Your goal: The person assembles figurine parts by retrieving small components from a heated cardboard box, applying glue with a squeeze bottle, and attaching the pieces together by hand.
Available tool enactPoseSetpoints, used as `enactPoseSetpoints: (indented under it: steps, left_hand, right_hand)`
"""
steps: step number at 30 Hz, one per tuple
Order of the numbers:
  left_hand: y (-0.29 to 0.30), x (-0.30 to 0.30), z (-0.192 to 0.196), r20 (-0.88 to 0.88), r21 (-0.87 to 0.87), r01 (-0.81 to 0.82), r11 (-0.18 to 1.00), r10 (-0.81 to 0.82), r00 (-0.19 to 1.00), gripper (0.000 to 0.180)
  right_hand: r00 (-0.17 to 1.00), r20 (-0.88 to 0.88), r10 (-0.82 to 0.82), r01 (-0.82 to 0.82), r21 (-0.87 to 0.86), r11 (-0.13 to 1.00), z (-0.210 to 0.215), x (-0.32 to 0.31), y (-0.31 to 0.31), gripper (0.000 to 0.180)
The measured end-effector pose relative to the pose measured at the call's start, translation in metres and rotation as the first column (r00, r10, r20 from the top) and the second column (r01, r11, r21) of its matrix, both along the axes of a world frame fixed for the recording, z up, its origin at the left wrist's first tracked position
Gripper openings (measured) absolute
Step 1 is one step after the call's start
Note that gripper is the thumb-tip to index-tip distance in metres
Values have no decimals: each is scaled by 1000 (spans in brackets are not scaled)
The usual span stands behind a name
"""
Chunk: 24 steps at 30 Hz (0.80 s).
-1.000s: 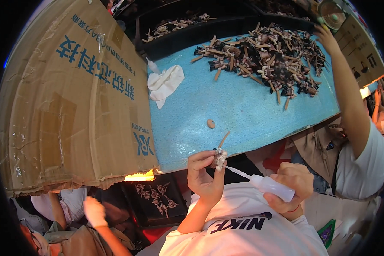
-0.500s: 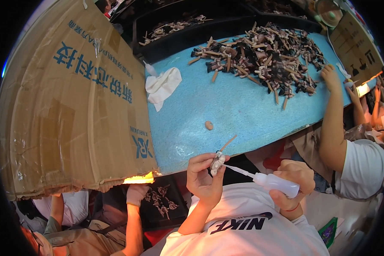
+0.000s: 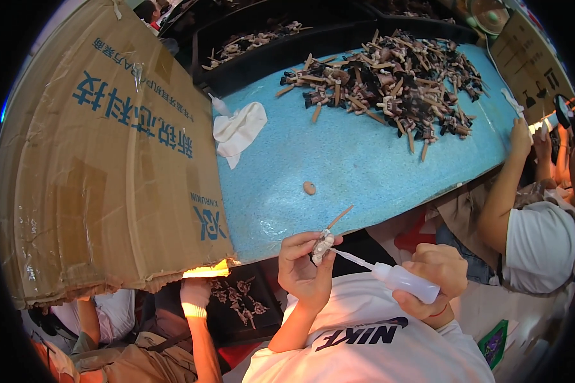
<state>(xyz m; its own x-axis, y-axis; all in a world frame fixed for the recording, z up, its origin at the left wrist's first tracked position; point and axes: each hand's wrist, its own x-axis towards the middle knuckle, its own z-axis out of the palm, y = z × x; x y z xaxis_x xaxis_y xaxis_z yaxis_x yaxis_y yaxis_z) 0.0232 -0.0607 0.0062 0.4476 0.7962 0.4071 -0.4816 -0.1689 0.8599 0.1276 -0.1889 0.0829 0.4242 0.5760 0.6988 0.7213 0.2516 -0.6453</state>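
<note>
Between the thumb and fingers of my left hand (image 3: 305,271) is a small pale figurine (image 3: 322,247), with a thin brown stick (image 3: 340,217) jutting from its upper end. My right hand (image 3: 439,274) is wrapped round a white squeeze bottle (image 3: 405,283). The bottle lies tilted, its long thin nozzle pointing left, the tip at the figurine's side; whether it touches cannot be made out. Beyond my hands, a small tan oval piece (image 3: 309,187) rests on the blue work surface (image 3: 268,191).
A pile of dark and pale figurines (image 3: 396,89) with brown sticks covers the far right. White cloth (image 3: 239,131) lies beside a big cardboard box (image 3: 108,179) on the left. Black trays (image 3: 236,76) stand behind. Co-workers' arms show at right (image 3: 501,185) and lower left (image 3: 201,338).
My right hand and the bottle have shifted slightly left, the nozzle tip staying by the figurine. The co-worker's hand on the right has moved away from the pile to the table's right edge.
</note>
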Motion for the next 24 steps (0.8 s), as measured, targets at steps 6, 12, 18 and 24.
enactPoseSetpoints:
  steps: [6,12,18,24]
  left_hand:
    - [1,-2,0,-2,7,2,1000,-2,1000,29]
    - [0,-1,2,-3,2,18,1000,-18,1000,28]
    - [0,-4,1,-5,-9,26,1000,-26,1000,29]
    - [0,-4,1,2,-10,33,999,-33,999,30]
  right_hand:
    - [1000,-1,6,-6,11,1000,0,0,0,28]
    - [1000,0,-24,24,64,998,-4,1,-2,28]
    - [1000,8,-27,26,32,999,-2,0,0,28]
    - [999,13,-36,36,27,999,-5,0,-3,30]
